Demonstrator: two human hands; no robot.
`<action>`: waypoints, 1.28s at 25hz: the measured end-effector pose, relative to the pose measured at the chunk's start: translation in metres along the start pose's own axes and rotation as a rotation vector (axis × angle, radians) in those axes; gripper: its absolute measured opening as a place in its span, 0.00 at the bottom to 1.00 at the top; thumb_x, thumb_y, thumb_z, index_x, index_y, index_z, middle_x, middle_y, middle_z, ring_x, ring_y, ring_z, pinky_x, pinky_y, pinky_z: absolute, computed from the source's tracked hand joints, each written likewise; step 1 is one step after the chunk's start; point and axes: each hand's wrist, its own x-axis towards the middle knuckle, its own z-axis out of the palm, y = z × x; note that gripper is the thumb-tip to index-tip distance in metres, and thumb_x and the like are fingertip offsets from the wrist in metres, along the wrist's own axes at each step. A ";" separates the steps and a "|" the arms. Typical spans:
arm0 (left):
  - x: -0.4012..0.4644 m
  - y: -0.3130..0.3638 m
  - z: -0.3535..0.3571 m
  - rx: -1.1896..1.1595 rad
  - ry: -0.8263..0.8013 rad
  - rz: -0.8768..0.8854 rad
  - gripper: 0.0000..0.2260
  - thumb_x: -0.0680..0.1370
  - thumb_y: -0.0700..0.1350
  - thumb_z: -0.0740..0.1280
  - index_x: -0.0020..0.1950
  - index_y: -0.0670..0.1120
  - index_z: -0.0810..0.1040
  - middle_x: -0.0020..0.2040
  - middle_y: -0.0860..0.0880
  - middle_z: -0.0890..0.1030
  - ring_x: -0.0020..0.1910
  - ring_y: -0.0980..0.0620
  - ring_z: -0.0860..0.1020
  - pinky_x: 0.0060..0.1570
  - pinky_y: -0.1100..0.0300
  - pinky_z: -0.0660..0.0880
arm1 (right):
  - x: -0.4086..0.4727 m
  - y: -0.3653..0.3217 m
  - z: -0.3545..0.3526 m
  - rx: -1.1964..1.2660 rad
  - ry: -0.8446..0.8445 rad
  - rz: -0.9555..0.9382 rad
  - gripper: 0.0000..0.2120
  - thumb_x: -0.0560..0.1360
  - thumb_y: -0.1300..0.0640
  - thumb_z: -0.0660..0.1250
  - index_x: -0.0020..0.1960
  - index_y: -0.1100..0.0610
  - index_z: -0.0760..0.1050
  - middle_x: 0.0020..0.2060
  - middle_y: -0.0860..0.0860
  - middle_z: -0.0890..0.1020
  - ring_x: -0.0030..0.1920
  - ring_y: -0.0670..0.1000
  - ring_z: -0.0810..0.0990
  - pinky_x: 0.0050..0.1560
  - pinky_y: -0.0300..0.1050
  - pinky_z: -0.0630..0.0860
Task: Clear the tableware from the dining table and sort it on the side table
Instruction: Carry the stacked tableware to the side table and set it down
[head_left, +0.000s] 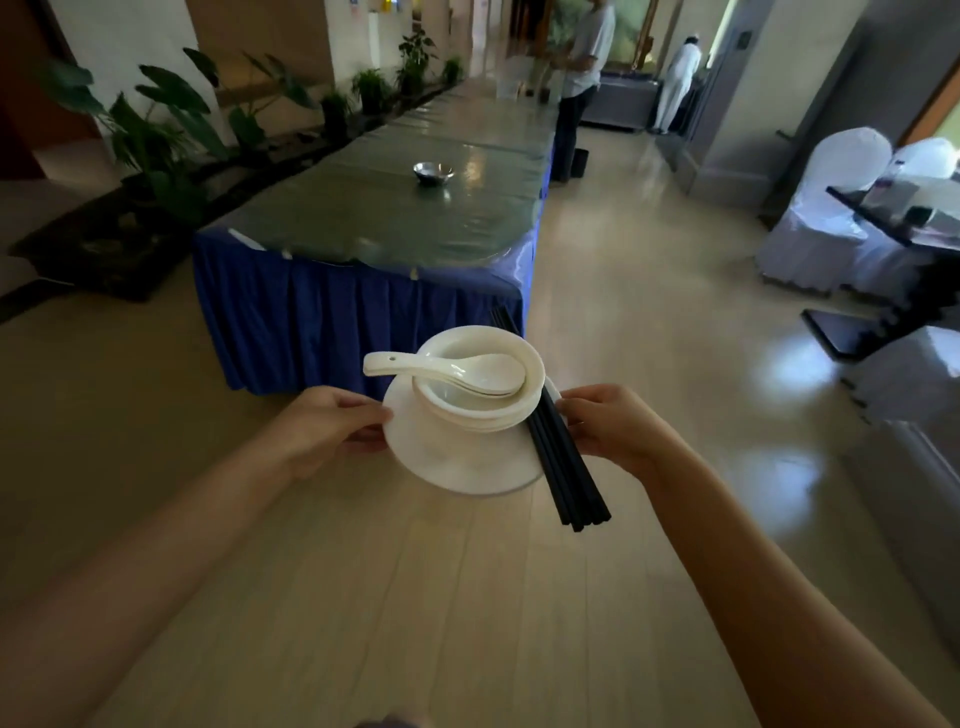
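Note:
I carry a stack of white plates (457, 457) over the floor, held from both sides. My left hand (332, 426) grips the left rim and my right hand (608, 426) grips the right rim. Stacked white bowls (483, 410) sit on the plates, with white spoons (447, 369) lying across the top bowl, handles pointing left. Several black chopsticks (566, 467) lie along the right side of the plates, under my right thumb, their ends jutting toward me. The long side table (415, 208) with a blue skirt and a glossy green top stands just ahead.
A small metal bowl (434, 172) sits on the side table. Potted plants (171, 135) line its left side. A person (582, 83) stands at its far right end, another person (675, 83) beyond. White-covered chairs (831, 208) and a dark table (893, 218) are at right.

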 end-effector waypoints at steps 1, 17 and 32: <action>0.021 0.006 0.014 -0.002 0.016 -0.004 0.04 0.73 0.36 0.68 0.45 0.38 0.82 0.38 0.43 0.85 0.36 0.52 0.84 0.31 0.65 0.78 | 0.023 -0.003 -0.016 0.002 -0.008 0.002 0.08 0.75 0.65 0.62 0.47 0.65 0.80 0.28 0.53 0.78 0.27 0.46 0.79 0.30 0.37 0.77; 0.405 0.147 0.140 0.013 0.098 -0.032 0.03 0.73 0.36 0.69 0.44 0.37 0.81 0.37 0.42 0.84 0.33 0.52 0.83 0.31 0.65 0.79 | 0.405 -0.093 -0.192 0.005 -0.068 0.025 0.10 0.76 0.66 0.60 0.50 0.69 0.78 0.35 0.58 0.75 0.31 0.50 0.74 0.30 0.38 0.76; 0.687 0.219 0.268 -0.238 0.555 -0.079 0.03 0.74 0.33 0.66 0.42 0.36 0.79 0.35 0.41 0.81 0.26 0.55 0.81 0.27 0.66 0.78 | 0.792 -0.180 -0.318 -0.184 -0.474 -0.111 0.09 0.75 0.68 0.59 0.48 0.70 0.77 0.37 0.60 0.70 0.31 0.52 0.70 0.27 0.36 0.76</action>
